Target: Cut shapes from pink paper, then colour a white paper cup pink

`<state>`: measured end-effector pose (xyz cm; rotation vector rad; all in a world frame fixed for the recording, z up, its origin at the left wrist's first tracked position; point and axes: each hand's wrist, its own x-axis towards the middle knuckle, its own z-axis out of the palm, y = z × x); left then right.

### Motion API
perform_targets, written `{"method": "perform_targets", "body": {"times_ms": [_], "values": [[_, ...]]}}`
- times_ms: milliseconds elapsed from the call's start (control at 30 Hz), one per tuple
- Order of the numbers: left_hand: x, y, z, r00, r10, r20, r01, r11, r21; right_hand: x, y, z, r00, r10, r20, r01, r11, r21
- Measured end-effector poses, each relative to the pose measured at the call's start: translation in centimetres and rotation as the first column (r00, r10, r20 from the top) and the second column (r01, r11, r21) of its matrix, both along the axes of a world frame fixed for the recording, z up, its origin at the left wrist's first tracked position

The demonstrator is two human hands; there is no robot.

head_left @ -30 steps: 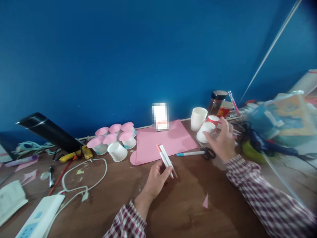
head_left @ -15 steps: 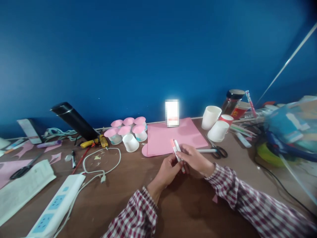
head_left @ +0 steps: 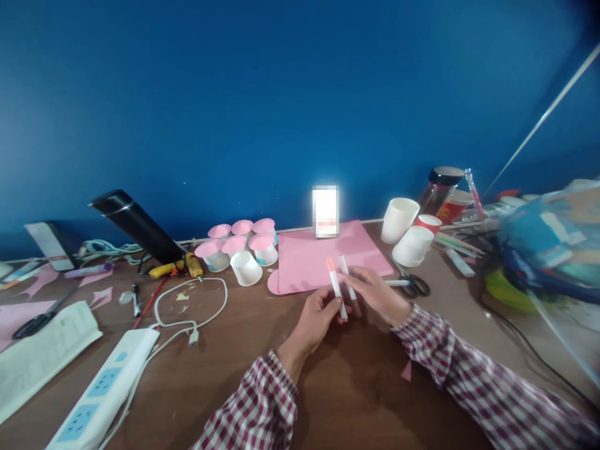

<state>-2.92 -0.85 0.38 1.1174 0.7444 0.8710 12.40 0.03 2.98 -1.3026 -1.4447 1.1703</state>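
My left hand [head_left: 315,320] grips a white marker pen with an orange end [head_left: 336,286], held upright at a slant between thumb and fingers. In my right hand [head_left: 375,294] is a second slim white pen [head_left: 345,275], pinched by the fingertips. The two pens are a short way apart, side by side. Both hands are just in front of the stacked pink paper sheets [head_left: 304,262]. Beyond my right hand, scissors [head_left: 415,285] lie beside another white pen [head_left: 397,283]. The lower fingers of both hands are partly hidden.
Several paper cups with pink rims [head_left: 213,255] cluster left of the paper, a plain white cup [head_left: 246,269] among them. White cups [head_left: 412,245] stand at right. A power strip [head_left: 105,387], white cable [head_left: 225,300] and black flask [head_left: 140,225] occupy the left. A bagged pile [head_left: 548,237] is far right.
The two pens were together between my hands; now they are separated, one in each hand. My right hand has shifted slightly right.
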Motion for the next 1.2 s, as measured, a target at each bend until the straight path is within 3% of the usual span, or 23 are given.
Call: {"method": "perform_targets", "body": {"times_ms": [100,233,300,433,533,700,800,900,1000,1067,1133,1200], "values": [[-0.1,0.1,-0.1,1.0,0.004,0.013,-0.003,0.997,-0.08,1.8,0.5,0.3,0.964,-0.138,0.229,0.084,0.969,0.23],[-0.1,0.2,0.0,1.0,0.023,0.016,-0.02,0.989,-0.148,6.0,-0.3,1.1,0.863,-0.221,0.455,0.075,0.946,0.316],[-0.1,0.2,0.0,1.0,0.027,0.004,-0.026,0.989,-0.146,8.7,-1.3,1.2,0.705,-0.268,0.657,0.049,0.942,0.332],[-0.1,0.4,-0.3,1.0,0.019,-0.009,-0.02,0.994,-0.104,13.9,-2.9,0.3,0.251,-0.357,0.9,0.103,0.934,0.341],[-0.2,0.4,-0.4,0.999,0.014,-0.043,-0.018,0.996,-0.089,16.0,-3.2,-0.5,0.137,-0.307,0.942,0.128,0.948,0.291],[-0.2,0.3,-0.5,0.998,0.025,-0.055,-0.029,0.998,-0.062,17.1,-3.3,-1.2,0.196,-0.218,0.956,0.168,0.968,0.186],[-0.2,0.2,-0.6,0.997,0.014,-0.07,-0.016,0.999,-0.03,17.5,-3.3,-1.4,0.211,-0.232,0.95,0.22,0.958,0.185],[-0.2,0.0,-0.5,0.993,0.008,-0.118,-0.008,1.0,0.006,16.8,-3.2,-0.9,0.133,-0.311,0.941,0.237,0.932,0.275],[-0.2,0.0,-0.3,0.988,0.007,-0.151,0.0,0.999,0.042,14.2,-3.0,0.0,0.07,-0.464,0.883,0.208,0.873,0.442],[-0.2,0.0,-0.2,0.988,-0.002,-0.157,0.012,0.998,0.06,11.9,-2.8,0.6,0.188,-0.489,0.852,0.092,0.872,0.48],[-0.1,0.0,-0.2,0.988,-0.007,-0.155,0.018,0.997,0.069,9.7,-2.5,0.7,0.284,-0.386,0.878,-0.088,0.901,0.425],[-0.1,0.0,-0.2,0.988,-0.006,-0.152,0.016,0.997,0.069,8.3,-2.1,0.4,0.312,-0.272,0.91,-0.227,0.909,0.349]]}}
